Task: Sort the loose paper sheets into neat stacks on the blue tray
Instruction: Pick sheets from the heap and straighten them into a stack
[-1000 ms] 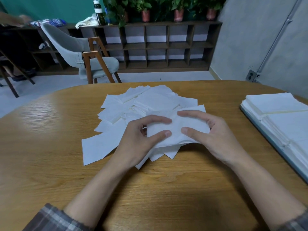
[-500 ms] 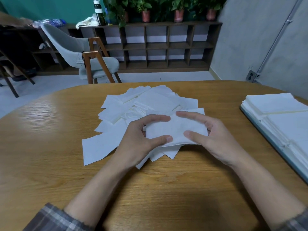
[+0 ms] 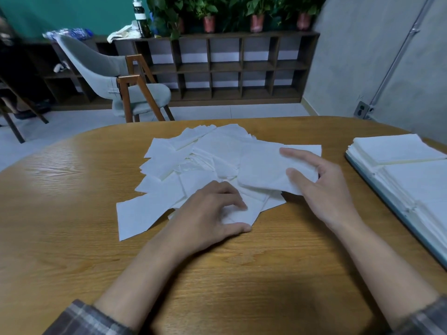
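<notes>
Pinching sheet [image 3: 261, 172], right hand [image 3: 324, 189]; left hand [image 3: 208, 213] touches pile [image 3: 193, 160].

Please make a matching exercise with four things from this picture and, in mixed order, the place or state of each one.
Things:
1. right hand
2. left hand
3. blue tray
4. grey chair

Places or states:
A. stands on the floor beyond the table
B. carries neat stacks
C. grips a white sheet
D. rests on the loose pile

Pairs: 1-C, 2-D, 3-B, 4-A
</notes>
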Demonstrator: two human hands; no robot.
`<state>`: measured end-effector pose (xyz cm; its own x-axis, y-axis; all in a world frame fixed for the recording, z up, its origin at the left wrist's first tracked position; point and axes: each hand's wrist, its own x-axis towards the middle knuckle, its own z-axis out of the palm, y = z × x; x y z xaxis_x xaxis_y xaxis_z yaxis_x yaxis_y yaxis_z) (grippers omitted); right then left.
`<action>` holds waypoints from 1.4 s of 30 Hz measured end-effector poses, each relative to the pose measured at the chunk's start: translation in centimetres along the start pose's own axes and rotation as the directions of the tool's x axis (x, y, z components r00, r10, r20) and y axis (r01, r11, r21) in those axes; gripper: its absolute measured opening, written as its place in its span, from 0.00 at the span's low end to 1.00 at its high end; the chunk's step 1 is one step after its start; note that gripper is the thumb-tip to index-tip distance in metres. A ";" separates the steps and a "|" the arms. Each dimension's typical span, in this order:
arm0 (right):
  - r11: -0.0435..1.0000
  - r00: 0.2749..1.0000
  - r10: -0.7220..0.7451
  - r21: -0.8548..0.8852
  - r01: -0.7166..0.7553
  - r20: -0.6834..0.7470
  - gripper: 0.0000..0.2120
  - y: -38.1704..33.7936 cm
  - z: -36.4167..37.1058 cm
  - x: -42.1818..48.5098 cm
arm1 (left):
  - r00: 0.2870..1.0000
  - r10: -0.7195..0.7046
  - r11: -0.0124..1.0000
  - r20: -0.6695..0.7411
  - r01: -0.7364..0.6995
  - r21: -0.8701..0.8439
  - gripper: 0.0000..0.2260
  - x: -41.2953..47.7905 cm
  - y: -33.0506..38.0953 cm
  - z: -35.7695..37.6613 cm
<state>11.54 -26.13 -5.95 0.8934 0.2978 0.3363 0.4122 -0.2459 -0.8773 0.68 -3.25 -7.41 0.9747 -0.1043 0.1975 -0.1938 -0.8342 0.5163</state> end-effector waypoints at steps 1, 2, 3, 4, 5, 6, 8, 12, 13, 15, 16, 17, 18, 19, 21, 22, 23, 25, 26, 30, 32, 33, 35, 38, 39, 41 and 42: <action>1.000 1.000 0.002 0.000 -0.002 0.000 0.19 0.0 0.0 0.0 | 1.000 0.005 1.000 0.017 -0.005 0.011 0.17 0.0 0.1 -0.1; 1.000 1.000 0.004 0.002 -0.004 -0.001 0.19 0.1 0.1 0.0 | 1.000 0.010 1.000 0.025 -0.010 0.018 0.18 -0.1 0.1 -0.1; 1.000 1.000 0.006 0.003 -0.006 -0.001 0.19 0.2 0.1 0.0 | 1.000 0.022 1.000 0.014 -0.022 0.022 0.16 -0.1 0.1 0.0; 1.000 1.000 0.009 0.003 -0.009 0.000 0.19 0.2 0.2 0.0 | 0.999 0.045 0.999 -0.012 -0.044 0.026 0.13 -0.1 0.0 0.1; 1.000 1.000 0.011 0.001 -0.011 0.002 0.19 0.2 0.2 0.0 | 0.996 0.074 0.997 -0.042 -0.073 0.032 0.10 -0.2 0.0 0.3; 1.000 1.000 0.010 -0.002 -0.010 0.004 0.19 0.2 0.2 0.0 | 0.993 0.100 0.995 -0.066 -0.097 0.036 0.07 -0.2 0.0 0.4; 1.000 1.000 0.003 -0.008 -0.003 0.009 0.19 0.1 0.3 -0.1 | 0.989 0.121 0.992 -0.086 -0.119 0.027 0.04 -0.2 0.1 0.7; 1.000 1.000 -0.004 0.000 0.004 0.024 0.19 0.1 0.2 -0.1 | 0.983 0.095 0.989 -0.159 -0.112 -0.101 0.02 -0.2 0.9 0.4; 1.000 1.000 -0.007 0.001 0.007 0.029 0.19 0.0 0.2 -0.1 | 0.981 0.072 0.982 -0.181 -0.101 -0.158 0.03 -0.3 1.2 0.2; 1.000 0.999 -0.012 0.004 0.012 0.034 0.20 -0.1 0.3 -0.2 | 0.981 0.009 0.963 -0.194 -0.060 -0.263 0.04 -0.5 1.9 -0.3; 1.000 0.999 -0.013 0.004 0.013 0.032 0.20 -0.1 0.2 -0.2 | 0.982 -0.023 0.951 -0.185 -0.035 -0.306 0.04 -0.5 2.1 -0.5; 1.000 1.000 -0.014 0.003 0.014 0.028 0.20 -0.1 0.3 -0.2 | 0.984 -0.052 0.936 -0.171 -0.011 -0.351 0.05 -0.5 2.3 -0.7; 1.000 1.000 -0.013 0.001 0.013 0.024 0.21 -0.2 0.2 -0.2 | 0.985 -0.073 0.914 -0.159 0.003 -0.405 0.04 -0.6 2.4 -0.8; 1.000 1.000 -0.010 0.006 0.010 0.022 0.21 -0.2 0.2 -0.2 | 0.984 -0.084 0.887 -0.159 0.001 -0.463 0.04 -0.6 2.5 -1.0; 1.000 1.000 -0.014 0.022 0.013 0.024 0.21 -0.2 0.2 -0.2 | 0.978 -0.097 0.828 -0.185 -0.023 -0.560 0.05 -0.6 2.7 -1.3; 0.999 0.999 -0.015 0.035 0.014 0.031 0.21 -0.3 0.1 -0.3 | 0.973 -0.108 0.808 -0.203 -0.033 -0.588 0.06 -0.7 2.8 -1.6; 0.998 0.999 -0.016 0.053 0.014 0.043 0.21 -0.3 0.1 -0.3 | 0.968 -0.122 0.794 -0.217 -0.037 -0.607 0.07 -0.7 2.9 -1.9; 0.995 0.997 -0.018 0.096 0.011 0.079 0.17 -0.5 0.1 -0.3 | 0.960 -0.164 0.754 -0.226 -0.025 -0.656 0.07 -0.8 3.2 -2.3; 0.993 0.995 -0.018 0.122 0.005 0.102 0.14 -0.6 0.1 -0.3 | 0.954 -0.206 0.715 -0.219 -0.006 -0.699 0.07 -0.8 3.2 -2.4; 0.886 0.933 0.010 0.430 -0.175 0.359 0.33 -0.6 0.4 -0.6 | 0.911 -0.372 0.572 -0.179 0.073 -0.817 0.09 -0.5 3.2 -2.3; 0.831 0.911 0.033 0.495 -0.252 0.410 0.41 -0.4 0.8 -0.8 | 0.886 -0.415 0.565 -0.208 0.072 -0.822 0.09 -0.3 3.1 -2.0; 0.838 0.919 0.059 0.481 -0.259 0.391 0.40 -0.3 1.0 -0.9 | 0.874 -0.436 0.554 -0.217 0.070 -0.830 0.09 -0.3 3.1 -1.8; 0.897 0.942 0.055 0.397 -0.193 0.332 0.27 -0.5 1.3 -1.1 | 0.856 -0.465 0.550 -0.225 0.080 -0.831 0.09 -0.2 3.3 -1.6; 0.928 0.965 0.074 0.337 -0.160 0.253 0.10 -1.6 1.6 -1.5 | 0.868 -0.447 0.583 -0.217 0.098 -0.807 0.07 -0.2 3.4 -1.5; 0.927 0.968 0.089 0.336 -0.168 0.236 0.09 -1.6 1.6 -1.5 | 0.877 -0.428 0.608 -0.219 0.100 -0.788 0.11 -0.3 3.5 -1.7; 0.920 0.972 0.113 0.347 -0.181 0.208 0.08 -1.6 1.7 -1.4 | 0.909 -0.352 0.668 -0.224 0.077 -0.740 0.26 -0.4 3.1 -2.0; 0.922 0.972 0.129 0.338 -0.190 0.195 0.08 -1.6 1.7 -1.4 | 0.927 -0.305 0.706 -0.217 0.068 -0.705 0.30 -0.3 2.8 -2.1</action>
<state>9.37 -24.54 -5.60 0.8870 0.4377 0.1470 0.1497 0.0286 -0.9883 -0.43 -4.47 -4.31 0.9389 0.2755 0.2062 -0.1491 -0.2143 0.9653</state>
